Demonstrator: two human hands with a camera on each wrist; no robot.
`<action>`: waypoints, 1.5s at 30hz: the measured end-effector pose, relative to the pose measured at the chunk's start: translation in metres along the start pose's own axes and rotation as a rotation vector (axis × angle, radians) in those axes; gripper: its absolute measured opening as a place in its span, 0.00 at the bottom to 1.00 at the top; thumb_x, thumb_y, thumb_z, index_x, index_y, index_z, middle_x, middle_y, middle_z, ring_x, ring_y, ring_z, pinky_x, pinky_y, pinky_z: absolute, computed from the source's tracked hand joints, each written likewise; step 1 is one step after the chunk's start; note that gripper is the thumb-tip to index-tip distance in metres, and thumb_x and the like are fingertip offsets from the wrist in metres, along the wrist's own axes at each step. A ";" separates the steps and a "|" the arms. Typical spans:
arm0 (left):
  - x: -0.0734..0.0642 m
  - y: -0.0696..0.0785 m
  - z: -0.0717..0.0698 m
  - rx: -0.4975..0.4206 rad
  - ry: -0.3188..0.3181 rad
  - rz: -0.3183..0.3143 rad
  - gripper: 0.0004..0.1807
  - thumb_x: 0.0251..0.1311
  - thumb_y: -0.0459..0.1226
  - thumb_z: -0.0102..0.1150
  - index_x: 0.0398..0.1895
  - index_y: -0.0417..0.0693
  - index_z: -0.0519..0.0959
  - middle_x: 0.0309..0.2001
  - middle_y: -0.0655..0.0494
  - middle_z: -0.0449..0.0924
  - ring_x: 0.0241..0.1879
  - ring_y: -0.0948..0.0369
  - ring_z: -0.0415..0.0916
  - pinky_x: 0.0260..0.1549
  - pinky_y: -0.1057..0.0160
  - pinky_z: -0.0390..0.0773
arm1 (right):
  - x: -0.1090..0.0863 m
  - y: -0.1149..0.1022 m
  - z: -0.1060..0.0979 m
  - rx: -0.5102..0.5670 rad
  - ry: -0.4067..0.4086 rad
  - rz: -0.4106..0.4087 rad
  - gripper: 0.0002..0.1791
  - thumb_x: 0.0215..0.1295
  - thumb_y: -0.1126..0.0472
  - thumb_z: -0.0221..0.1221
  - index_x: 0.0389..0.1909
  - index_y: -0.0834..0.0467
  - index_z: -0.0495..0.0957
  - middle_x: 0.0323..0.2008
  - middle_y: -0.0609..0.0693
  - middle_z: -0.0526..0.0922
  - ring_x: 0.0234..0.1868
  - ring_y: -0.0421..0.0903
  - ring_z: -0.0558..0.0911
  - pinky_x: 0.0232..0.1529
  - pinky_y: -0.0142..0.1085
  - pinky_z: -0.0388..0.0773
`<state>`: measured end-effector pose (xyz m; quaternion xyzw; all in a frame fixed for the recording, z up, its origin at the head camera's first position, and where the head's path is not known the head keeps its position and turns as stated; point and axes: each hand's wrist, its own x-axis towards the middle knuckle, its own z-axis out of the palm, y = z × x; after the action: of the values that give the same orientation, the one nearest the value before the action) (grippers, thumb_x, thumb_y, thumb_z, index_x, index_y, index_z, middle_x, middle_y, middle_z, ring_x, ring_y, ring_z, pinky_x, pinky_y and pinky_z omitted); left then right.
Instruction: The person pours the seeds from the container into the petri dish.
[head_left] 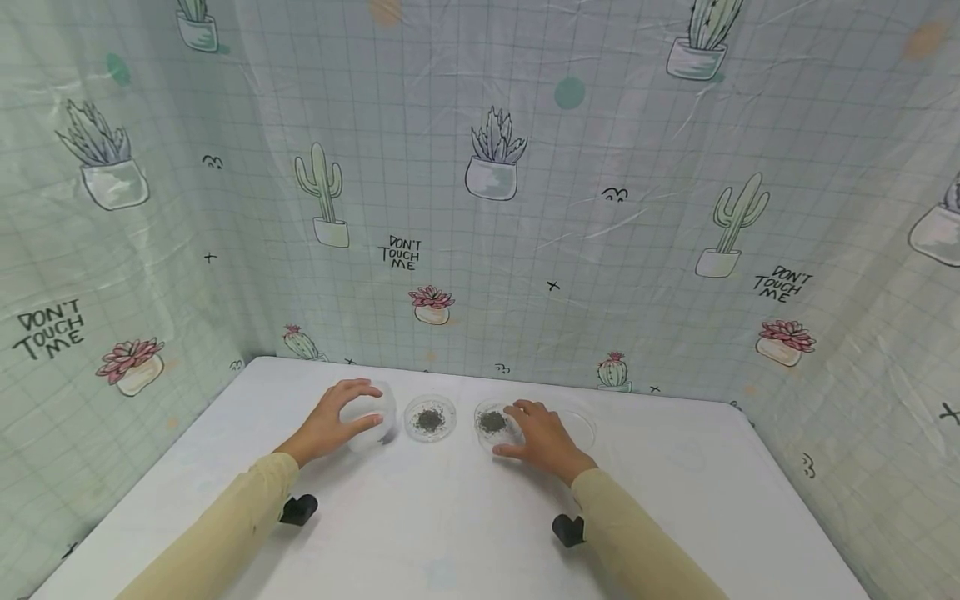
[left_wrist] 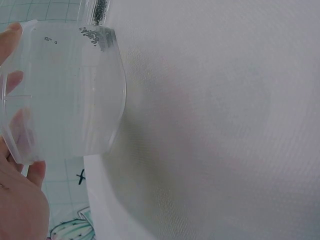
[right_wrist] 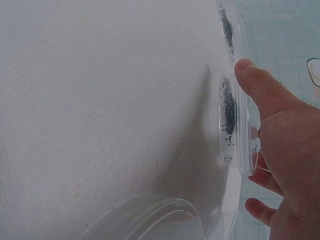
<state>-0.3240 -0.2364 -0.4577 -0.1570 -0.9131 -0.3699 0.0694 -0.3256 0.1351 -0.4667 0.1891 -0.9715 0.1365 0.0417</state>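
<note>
My left hand holds a clear plastic tub by its sides, fingers curved round it. Dark specks show at one end of the tub in the left wrist view; I cannot tell whether they are inside or seen through its wall. Right of the tub is a petri dish of dark granules. My right hand grips a second petri dish by its rim, thumb on one side and fingers on the other. Dark granules lie in it, and a clear lid-like disc sits over it.
Beside my right hand lies another clear round dish or lid. Clear curved plastic shows at the bottom of the right wrist view. The white table meets a cactus-print curtain at the back and sides.
</note>
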 end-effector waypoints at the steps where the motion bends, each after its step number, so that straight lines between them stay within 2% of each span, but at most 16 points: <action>1: 0.000 0.000 0.000 0.000 0.001 0.001 0.25 0.57 0.52 0.64 0.57 0.59 0.76 0.68 0.48 0.63 0.70 0.43 0.55 0.64 0.31 0.57 | 0.000 0.000 0.000 -0.003 0.000 0.002 0.43 0.52 0.33 0.64 0.64 0.53 0.71 0.65 0.56 0.71 0.67 0.56 0.69 0.65 0.55 0.68; 28: -0.001 0.001 0.001 -0.006 0.000 0.000 0.25 0.57 0.53 0.64 0.57 0.58 0.76 0.68 0.48 0.63 0.69 0.43 0.55 0.64 0.31 0.57 | 0.007 -0.002 0.002 0.006 -0.016 0.037 0.43 0.52 0.34 0.65 0.65 0.53 0.70 0.66 0.55 0.70 0.68 0.56 0.68 0.67 0.55 0.66; 45: -0.002 0.003 0.000 -0.012 -0.003 -0.010 0.26 0.57 0.53 0.64 0.58 0.57 0.76 0.69 0.48 0.62 0.70 0.43 0.54 0.64 0.31 0.56 | 0.011 -0.004 -0.001 0.000 -0.037 0.030 0.43 0.52 0.34 0.65 0.65 0.52 0.70 0.66 0.54 0.70 0.68 0.55 0.68 0.67 0.54 0.66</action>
<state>-0.3215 -0.2350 -0.4566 -0.1533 -0.9118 -0.3754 0.0650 -0.3343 0.1282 -0.4631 0.1768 -0.9749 0.1335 0.0217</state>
